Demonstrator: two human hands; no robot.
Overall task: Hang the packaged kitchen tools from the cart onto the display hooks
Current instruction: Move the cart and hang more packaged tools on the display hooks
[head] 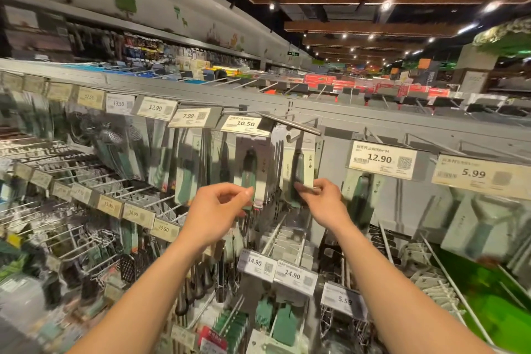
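Green-handled tools (249, 172) in hanging card packs (309, 171)

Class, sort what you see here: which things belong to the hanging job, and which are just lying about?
In the job: left hand, right hand, left pack and right pack, each pinched, display hook.
Just about: 5.99 tag, 23.90 tag, green spatulas.

Left hand (218, 211) and right hand (323, 202) reach forward, fingers (247, 191) pinching.
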